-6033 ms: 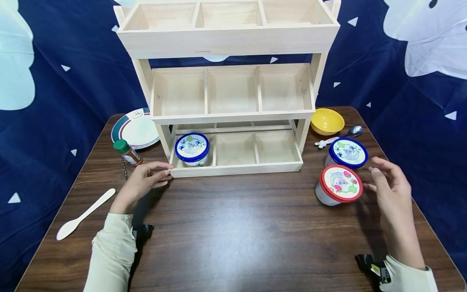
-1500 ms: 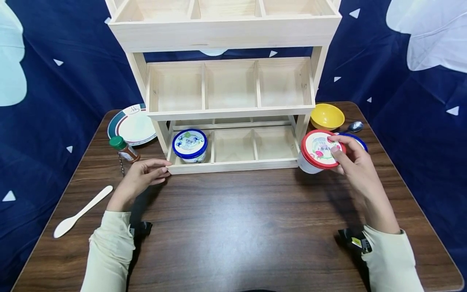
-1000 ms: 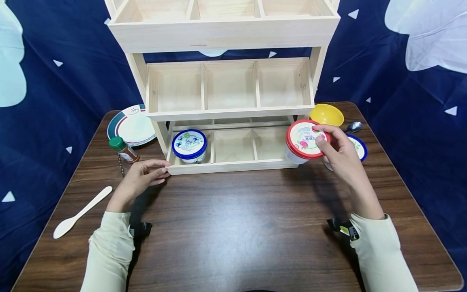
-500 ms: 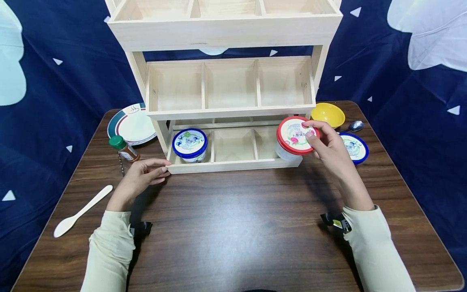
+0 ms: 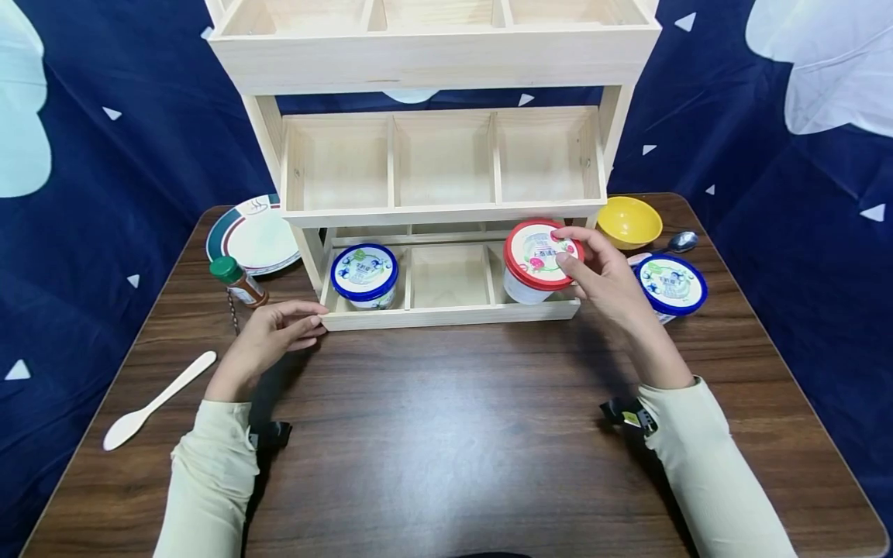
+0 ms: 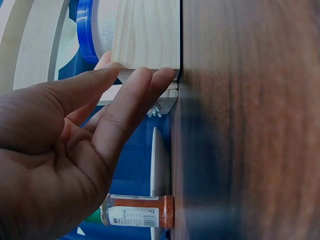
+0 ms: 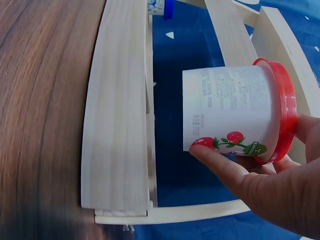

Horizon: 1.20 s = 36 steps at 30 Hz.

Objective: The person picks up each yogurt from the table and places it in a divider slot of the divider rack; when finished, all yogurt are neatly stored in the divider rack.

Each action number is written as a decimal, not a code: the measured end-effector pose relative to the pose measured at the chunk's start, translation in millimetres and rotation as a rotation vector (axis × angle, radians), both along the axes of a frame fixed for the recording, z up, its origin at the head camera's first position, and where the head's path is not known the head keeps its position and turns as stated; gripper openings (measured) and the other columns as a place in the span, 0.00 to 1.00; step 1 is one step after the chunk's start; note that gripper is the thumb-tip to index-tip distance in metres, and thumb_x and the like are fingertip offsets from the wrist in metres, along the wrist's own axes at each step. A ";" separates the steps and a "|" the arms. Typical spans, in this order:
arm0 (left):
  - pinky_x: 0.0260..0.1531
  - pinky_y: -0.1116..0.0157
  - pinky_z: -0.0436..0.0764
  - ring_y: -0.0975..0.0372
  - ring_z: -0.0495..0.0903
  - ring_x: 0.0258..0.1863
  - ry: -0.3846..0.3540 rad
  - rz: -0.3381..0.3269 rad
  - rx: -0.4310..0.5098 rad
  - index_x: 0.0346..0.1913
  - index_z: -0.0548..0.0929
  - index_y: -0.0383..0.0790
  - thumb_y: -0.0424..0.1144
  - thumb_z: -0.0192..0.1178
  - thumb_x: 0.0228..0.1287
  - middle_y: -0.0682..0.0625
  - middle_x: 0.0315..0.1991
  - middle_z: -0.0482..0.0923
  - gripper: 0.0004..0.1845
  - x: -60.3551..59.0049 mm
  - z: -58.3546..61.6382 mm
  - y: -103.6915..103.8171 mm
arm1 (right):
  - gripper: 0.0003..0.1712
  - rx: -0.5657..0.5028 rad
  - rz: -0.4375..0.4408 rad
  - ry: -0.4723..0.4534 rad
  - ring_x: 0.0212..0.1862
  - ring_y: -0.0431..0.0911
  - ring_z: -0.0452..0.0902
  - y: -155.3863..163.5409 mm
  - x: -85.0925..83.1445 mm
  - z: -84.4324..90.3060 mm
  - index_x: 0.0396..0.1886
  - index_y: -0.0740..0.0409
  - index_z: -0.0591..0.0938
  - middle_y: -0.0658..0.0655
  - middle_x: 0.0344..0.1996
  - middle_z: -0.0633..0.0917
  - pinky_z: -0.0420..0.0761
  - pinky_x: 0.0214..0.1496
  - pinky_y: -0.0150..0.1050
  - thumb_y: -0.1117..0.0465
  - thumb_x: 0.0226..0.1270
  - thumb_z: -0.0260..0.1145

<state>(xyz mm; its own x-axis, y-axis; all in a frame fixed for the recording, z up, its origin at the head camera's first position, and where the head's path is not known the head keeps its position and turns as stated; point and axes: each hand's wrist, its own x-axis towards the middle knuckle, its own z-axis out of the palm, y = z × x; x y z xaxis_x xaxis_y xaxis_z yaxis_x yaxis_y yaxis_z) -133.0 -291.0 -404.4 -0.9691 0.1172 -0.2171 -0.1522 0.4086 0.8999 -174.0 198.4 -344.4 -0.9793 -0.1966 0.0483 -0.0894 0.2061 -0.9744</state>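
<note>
Pinching the red-lidded white strawberry tub (image 5: 533, 263) in my right hand (image 5: 605, 279), I hold it over the right compartment of the pale wooden rack's (image 5: 446, 314) bottom tier; lowering it flat comes next, I judge. My left hand (image 5: 268, 345) rests straight-fingered against the rack's front corner. A blue-lidded tub (image 5: 364, 276) fills the left compartment; the middle one is bare.

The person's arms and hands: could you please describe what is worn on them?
Both arms wear long, pale cream sleeves that end at the wrists. The left hand and the right hand are bare, with no gloves or rings visible. A small black device is strapped at each wrist; the right one carries a small yellow mark.
</note>
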 end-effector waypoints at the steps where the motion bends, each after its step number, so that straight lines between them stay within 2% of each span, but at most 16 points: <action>1: 0.52 0.66 0.90 0.71 0.86 0.50 0.001 -0.001 -0.001 0.69 0.77 0.21 0.27 0.51 0.87 0.23 0.67 0.75 0.18 -0.1 0.2 0.0 | 0.23 0.000 0.004 0.012 0.40 0.42 0.75 -2.3 -1.0 -0.6 0.74 0.60 0.75 0.55 0.48 0.77 0.80 0.33 0.26 0.60 0.86 0.61; 4: 0.52 0.66 0.90 0.71 0.86 0.50 0.000 -0.001 0.000 0.69 0.77 0.21 0.27 0.51 0.87 0.24 0.68 0.75 0.18 -1.1 -0.9 -0.6 | 0.22 -0.004 0.018 0.033 0.37 0.41 0.73 -9.9 -4.1 -3.7 0.73 0.63 0.75 0.56 0.45 0.76 0.77 0.30 0.26 0.64 0.85 0.60; 9: 0.51 0.66 0.91 0.71 0.86 0.49 0.007 -0.002 0.000 0.69 0.77 0.20 0.27 0.52 0.86 0.24 0.67 0.76 0.18 -1.6 -2.6 -1.3 | 0.23 -0.058 0.031 -0.002 0.46 0.43 0.77 -24.7 -7.0 -8.5 0.74 0.66 0.74 0.58 0.50 0.76 0.87 0.39 0.28 0.66 0.85 0.60; 13: 0.51 0.66 0.91 0.70 0.87 0.49 0.008 -0.001 -0.007 0.69 0.77 0.20 0.27 0.52 0.86 0.24 0.67 0.77 0.18 -1.3 -2.6 -0.7 | 0.23 -0.092 0.036 -0.017 0.48 0.44 0.77 -37.0 -10.0 -12.5 0.73 0.67 0.74 0.58 0.51 0.77 0.90 0.42 0.32 0.67 0.84 0.60; 23: 0.51 0.67 0.90 0.71 0.86 0.49 0.003 0.005 -0.008 0.69 0.78 0.22 0.28 0.52 0.86 0.25 0.67 0.77 0.17 -0.3 -0.3 1.2 | 0.24 -0.155 0.080 -0.067 0.54 0.49 0.77 -66.3 -13.8 -15.8 0.75 0.61 0.75 0.61 0.58 0.77 0.93 0.52 0.43 0.66 0.84 0.61; 29: 0.51 0.66 0.90 0.71 0.86 0.49 -0.004 0.011 -0.004 0.69 0.78 0.22 0.28 0.52 0.87 0.25 0.67 0.77 0.17 0.1 0.4 1.8 | 0.23 -0.204 0.088 -0.080 0.54 0.49 0.77 -81.5 -15.2 -16.7 0.74 0.62 0.76 0.61 0.59 0.78 0.93 0.50 0.40 0.67 0.83 0.63; 36: 0.51 0.66 0.90 0.71 0.86 0.49 -0.004 0.011 -0.006 0.69 0.78 0.22 0.28 0.52 0.86 0.25 0.67 0.77 0.17 -0.1 0.0 1.2 | 0.22 -0.180 0.086 -0.037 0.54 0.47 0.77 -94.6 -18.1 -20.9 0.72 0.63 0.77 0.61 0.61 0.80 0.91 0.50 0.38 0.66 0.83 0.63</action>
<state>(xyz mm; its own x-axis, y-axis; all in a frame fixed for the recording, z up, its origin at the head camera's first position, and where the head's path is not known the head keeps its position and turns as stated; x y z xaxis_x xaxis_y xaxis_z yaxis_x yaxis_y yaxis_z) -133.1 -289.9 -404.4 -0.9695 0.1055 -0.2214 -0.1600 0.4122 0.8969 -192.1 103.8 -365.4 -0.9611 -0.2708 0.0547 -0.0629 0.0218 -0.9978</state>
